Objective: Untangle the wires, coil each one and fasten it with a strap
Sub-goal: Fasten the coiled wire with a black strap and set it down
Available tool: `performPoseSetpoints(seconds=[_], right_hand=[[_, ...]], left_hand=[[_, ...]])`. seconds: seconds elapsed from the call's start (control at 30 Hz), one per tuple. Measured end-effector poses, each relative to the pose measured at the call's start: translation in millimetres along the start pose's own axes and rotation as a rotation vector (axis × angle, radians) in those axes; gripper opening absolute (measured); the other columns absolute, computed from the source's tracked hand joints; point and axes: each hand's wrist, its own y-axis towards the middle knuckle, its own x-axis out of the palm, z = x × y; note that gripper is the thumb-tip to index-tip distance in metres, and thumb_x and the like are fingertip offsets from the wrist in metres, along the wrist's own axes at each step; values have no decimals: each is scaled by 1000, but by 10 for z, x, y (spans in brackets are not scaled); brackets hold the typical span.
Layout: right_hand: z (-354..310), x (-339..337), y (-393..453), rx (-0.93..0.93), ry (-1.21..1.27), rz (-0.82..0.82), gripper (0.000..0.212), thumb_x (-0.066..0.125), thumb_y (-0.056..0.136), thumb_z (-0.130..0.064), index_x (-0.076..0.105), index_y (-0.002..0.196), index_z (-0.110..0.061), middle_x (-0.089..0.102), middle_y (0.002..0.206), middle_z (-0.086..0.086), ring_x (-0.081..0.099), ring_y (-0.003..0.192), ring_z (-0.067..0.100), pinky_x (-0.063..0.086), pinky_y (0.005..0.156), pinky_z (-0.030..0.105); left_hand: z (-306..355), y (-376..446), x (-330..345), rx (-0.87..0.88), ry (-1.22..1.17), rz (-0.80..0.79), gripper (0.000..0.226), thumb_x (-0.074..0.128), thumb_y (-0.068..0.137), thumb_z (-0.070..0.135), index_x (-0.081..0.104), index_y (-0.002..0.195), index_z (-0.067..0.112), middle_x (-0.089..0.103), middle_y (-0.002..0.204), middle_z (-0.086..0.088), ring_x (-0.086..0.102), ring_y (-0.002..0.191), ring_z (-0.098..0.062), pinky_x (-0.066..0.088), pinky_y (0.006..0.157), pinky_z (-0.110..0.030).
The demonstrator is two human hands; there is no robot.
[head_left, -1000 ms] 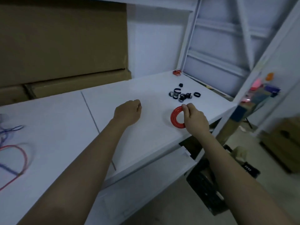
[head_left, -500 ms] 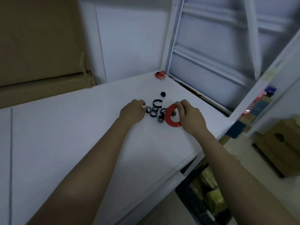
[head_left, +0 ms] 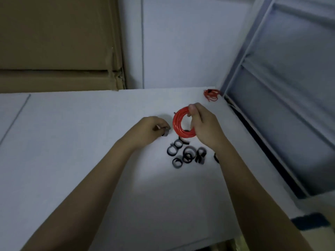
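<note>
My right hand [head_left: 204, 127] grips a coiled red wire [head_left: 178, 126], held upright just above the white table [head_left: 90, 160]. My left hand [head_left: 151, 130] is beside it on the left and pinches a small black strap [head_left: 165, 133] between its fingertips. Several rolled black straps [head_left: 186, 154] lie in a loose pile on the table just in front of both hands. A second red wire bundle [head_left: 211, 94] lies at the table's far right corner.
Large cardboard boxes [head_left: 58, 44] stand against the wall at the back left. A white metal frame [head_left: 272, 87] leans along the table's right edge. The table's front edge runs close to the bottom right.
My view has swung down and closer to the table. My right hand has lifted the red coil upright, and my left hand has picked a black strap out of the pile.
</note>
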Motion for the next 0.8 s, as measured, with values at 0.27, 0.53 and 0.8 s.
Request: performPoseSetpoints(seconds=[0.27,0.53,0.8], right_hand=[[87,-113,494,-34,252,-222,41,30,102,-46,59,87,-20,64,71,-7,53,58,-5,40,56,10],[134,-86,570,113,455,-230,44,29,101,-49,64,101,-22,66,82,-9,57,66,1,41,57,18],[318,0,608,6,420,-109,33,31,103,-42,60,89,-31,64,82,-20,58,77,-8,44,70,19]], left_hand=[[391,155,146,33,125,482,15,64,88,3,75,98,8,57,85,-2,55,72,-11,42,67,-10],[511,400,311,-12,232,627,7,68,84,2,71,90,-1,60,86,-13,56,74,-21,44,68,-28],[482,556,361,25,249,659,16,63,80,-7,73,88,2,62,83,-11,52,74,-14,35,64,-12]])
